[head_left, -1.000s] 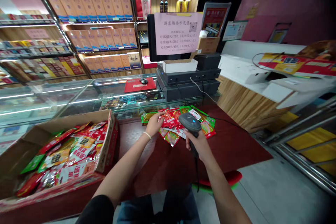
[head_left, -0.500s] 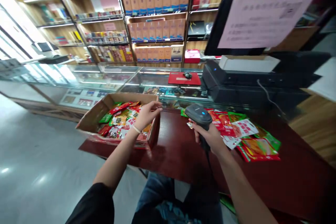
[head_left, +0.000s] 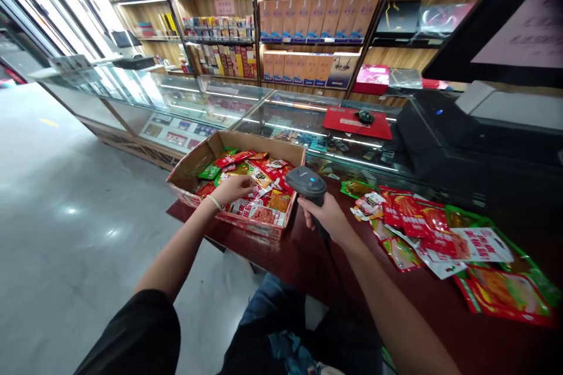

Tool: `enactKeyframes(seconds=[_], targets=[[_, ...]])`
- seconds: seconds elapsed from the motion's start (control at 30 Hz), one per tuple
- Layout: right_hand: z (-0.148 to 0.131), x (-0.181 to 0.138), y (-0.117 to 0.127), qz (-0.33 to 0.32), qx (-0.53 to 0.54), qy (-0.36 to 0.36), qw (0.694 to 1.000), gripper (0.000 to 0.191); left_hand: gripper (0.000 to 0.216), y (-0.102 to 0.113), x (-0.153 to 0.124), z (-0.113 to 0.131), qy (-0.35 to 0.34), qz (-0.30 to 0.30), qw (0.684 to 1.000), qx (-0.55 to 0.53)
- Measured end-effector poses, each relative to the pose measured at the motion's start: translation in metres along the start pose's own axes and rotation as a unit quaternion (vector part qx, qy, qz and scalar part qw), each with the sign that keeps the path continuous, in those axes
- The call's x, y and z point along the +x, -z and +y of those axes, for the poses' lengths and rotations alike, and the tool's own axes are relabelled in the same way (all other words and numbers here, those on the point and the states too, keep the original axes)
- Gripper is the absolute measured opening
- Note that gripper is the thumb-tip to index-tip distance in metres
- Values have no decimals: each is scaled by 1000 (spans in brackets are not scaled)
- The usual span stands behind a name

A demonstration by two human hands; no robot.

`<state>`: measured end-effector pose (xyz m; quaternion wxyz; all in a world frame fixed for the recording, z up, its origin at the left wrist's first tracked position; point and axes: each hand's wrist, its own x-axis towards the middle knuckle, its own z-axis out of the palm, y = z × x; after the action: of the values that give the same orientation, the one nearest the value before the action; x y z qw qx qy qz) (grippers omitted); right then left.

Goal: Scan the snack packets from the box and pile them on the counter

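My right hand [head_left: 329, 217] is wrapped round the handle of a dark grey barcode scanner [head_left: 307, 181], whose head shows a small blue light beside the box. The scanner's cord hangs below the grip. Inside an open cardboard box [head_left: 259, 228], my left hand [head_left: 233, 190] hovers low over a heap of snack packets [head_left: 259, 179], its fingers stretched out. Whether the fingertips touch a packet I cannot tell. Red, green and white packets fill the box. A loose pile of similar snack packets [head_left: 422, 225] lies to the right of the scanner.
The box stands on a dark red-brown tabletop [head_left: 281, 261]. Behind it runs a glass display counter [head_left: 246, 120] bearing a red mat [head_left: 343, 123] and a computer mouse [head_left: 365, 117]. A monitor [head_left: 457, 53] and black equipment [head_left: 422, 129] rise at the right. Stocked shelves [head_left: 316, 44] line the wall.
My left hand has moved from the box's right rim down among the packets inside. The scanner in my right hand is nearer the box. The view has turned right and downward.
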<state>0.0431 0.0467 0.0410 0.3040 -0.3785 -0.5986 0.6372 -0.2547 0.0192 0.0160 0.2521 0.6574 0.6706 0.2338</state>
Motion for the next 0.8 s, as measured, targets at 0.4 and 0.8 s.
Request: enactKeyframes(seconds=[0.4,0.8], targets=[[10,15,-13,-9,-26,-21,999,34,21,-17,-6,2,-79,-207,973,63],[11,-1,11,20,8,-3,1000,38,28,6,4,11,9,78,995,-62]])
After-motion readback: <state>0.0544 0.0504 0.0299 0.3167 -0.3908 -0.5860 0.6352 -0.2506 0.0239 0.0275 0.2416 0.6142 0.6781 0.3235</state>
